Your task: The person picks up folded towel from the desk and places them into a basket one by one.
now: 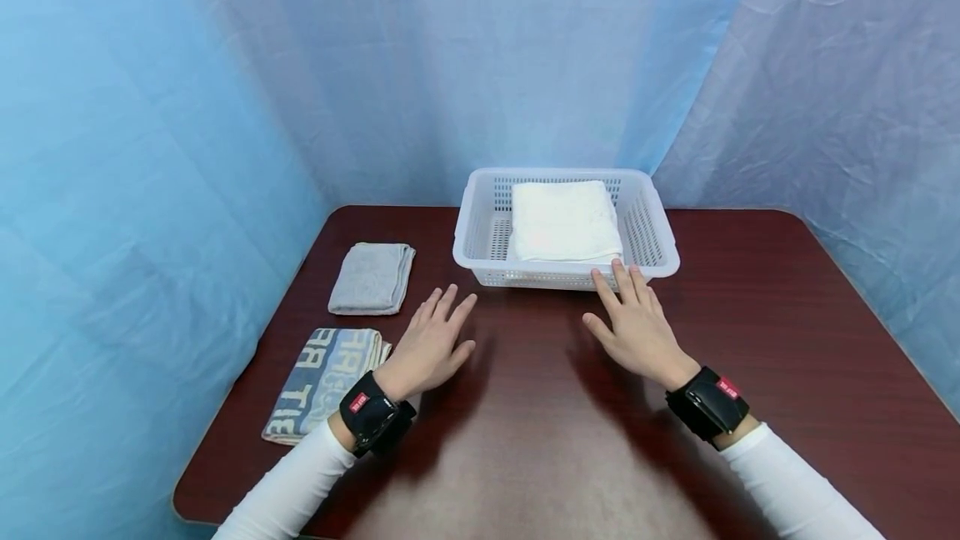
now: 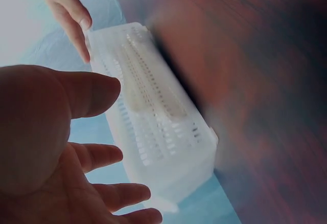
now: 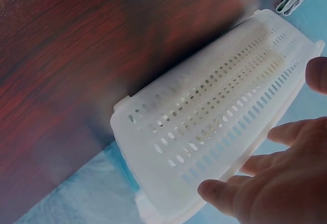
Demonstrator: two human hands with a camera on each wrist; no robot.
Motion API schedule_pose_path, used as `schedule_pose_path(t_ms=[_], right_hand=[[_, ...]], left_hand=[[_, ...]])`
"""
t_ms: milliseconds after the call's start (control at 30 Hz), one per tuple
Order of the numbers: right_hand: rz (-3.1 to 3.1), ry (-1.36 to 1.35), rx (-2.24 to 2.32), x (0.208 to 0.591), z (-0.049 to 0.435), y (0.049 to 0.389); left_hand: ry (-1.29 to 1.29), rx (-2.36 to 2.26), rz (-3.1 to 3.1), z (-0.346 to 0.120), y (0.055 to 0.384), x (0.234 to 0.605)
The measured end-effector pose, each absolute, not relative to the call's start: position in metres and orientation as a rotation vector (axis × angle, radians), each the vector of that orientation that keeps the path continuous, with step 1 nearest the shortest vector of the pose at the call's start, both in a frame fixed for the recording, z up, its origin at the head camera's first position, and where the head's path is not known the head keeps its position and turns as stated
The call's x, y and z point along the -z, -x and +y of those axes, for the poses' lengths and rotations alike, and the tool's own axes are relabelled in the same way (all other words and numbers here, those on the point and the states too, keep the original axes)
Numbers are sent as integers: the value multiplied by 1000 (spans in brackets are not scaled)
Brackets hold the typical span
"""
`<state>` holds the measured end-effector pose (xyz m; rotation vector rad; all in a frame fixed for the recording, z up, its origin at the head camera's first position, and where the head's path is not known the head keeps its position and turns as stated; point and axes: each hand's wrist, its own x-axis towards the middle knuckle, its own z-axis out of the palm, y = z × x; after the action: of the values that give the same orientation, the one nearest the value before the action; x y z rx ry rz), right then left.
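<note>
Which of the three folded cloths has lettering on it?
The blue-and-cream cloth at near left; the grey cloth behind it and the white cloth in the basket show no lettering.

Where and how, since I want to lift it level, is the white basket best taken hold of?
The white basket is probably best held by its rim at both short ends, coming from left and right at once. The rim juts out beyond the walls, and the basket is long, with a folded white towel inside, so end holds should balance it.
</note>
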<state>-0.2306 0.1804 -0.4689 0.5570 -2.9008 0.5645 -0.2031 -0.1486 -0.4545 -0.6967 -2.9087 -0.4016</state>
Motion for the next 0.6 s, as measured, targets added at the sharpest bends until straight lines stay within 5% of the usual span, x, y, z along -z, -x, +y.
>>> schedule_pose_path(t_ms=[600], right_hand=[[-2855, -563, -573, 472, 181, 230]], left_hand=[[528, 441, -2867, -184, 187, 456]])
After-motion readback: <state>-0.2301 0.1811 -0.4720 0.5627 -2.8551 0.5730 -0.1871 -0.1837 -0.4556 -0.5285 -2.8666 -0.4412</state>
